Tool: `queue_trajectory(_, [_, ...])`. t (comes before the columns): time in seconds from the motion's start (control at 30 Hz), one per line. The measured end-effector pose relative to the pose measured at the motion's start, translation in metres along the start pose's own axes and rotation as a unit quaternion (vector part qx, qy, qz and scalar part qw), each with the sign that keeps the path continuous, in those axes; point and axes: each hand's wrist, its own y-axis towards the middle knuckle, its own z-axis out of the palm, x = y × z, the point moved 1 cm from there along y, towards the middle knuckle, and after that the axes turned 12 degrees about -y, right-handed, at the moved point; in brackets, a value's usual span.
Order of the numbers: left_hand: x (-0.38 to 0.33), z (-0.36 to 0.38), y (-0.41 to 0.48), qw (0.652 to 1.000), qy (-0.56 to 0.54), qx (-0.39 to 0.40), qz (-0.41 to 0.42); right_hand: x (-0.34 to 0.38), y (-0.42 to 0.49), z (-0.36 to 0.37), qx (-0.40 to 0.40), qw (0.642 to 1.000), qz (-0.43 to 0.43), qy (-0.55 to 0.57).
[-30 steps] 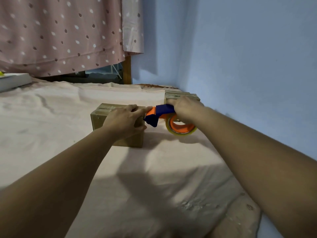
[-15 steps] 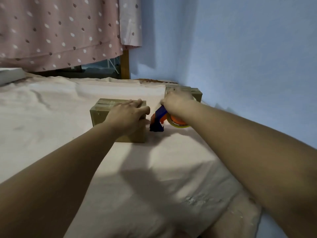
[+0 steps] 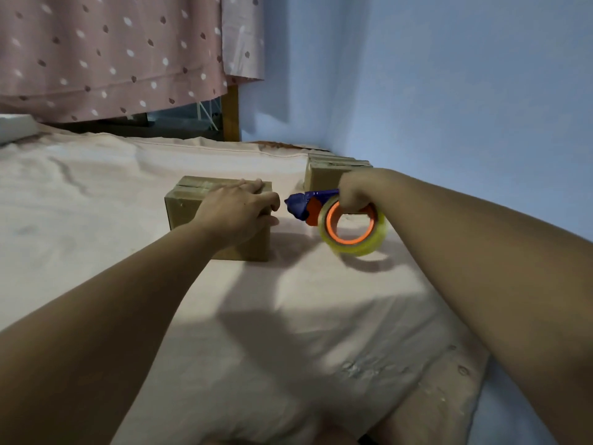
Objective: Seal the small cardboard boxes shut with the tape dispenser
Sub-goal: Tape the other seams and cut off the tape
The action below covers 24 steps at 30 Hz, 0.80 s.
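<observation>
Tape dispenser (image 3: 304, 204) has been drawn back, clamped in right hand (image 3: 356, 192), nose just right of box (image 3: 184, 208) pinned under flat left hand (image 3: 237, 211).

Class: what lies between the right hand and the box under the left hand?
Head view: the blue nose of the tape dispenser, held by the right hand, pointing at the box, just short of it.

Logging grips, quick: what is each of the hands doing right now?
Left hand: open, pressing on the near cardboard box.
Right hand: closed around the tape dispenser.
</observation>
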Motion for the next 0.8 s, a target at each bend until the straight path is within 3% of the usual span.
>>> queue_trajectory(0.13, [-0.004, -0.002, -0.001, 0.998, -0.044, 0.001, -0.046, -0.004, -0.008, 0.021, 0.059, 0.982, 0.015, 0.181])
queue_trajectory(0.27, [-0.002, -0.002, 0.002, 0.997, -0.034, 0.003, -0.074, -0.003, -0.005, 0.039, 0.109, 0.934, 0.04, 0.338])
queue_trajectory(0.6, [0.001, 0.002, 0.001, 1.0, -0.002, -0.005, 0.0, -0.022, 0.002, 0.064, 0.128, 0.852, 0.074, 0.503])
queue_trajectory(0.7, [-0.003, 0.007, 0.007, 0.998, 0.059, 0.025, -0.025, -0.029, -0.002, 0.062, 0.11, 0.838, 0.074, 0.53])
queue_trajectory(0.77, [-0.018, 0.012, 0.005, 0.998, 0.06, -0.012, -0.022, -0.034, -0.008, 0.059, 0.097, 0.835, 0.074, 0.536])
queue_trajectory(0.8, [-0.029, 0.016, 0.002, 0.998, 0.012, -0.069, -0.008, -0.037, -0.009, 0.058, 0.091, 0.834, 0.074, 0.539])
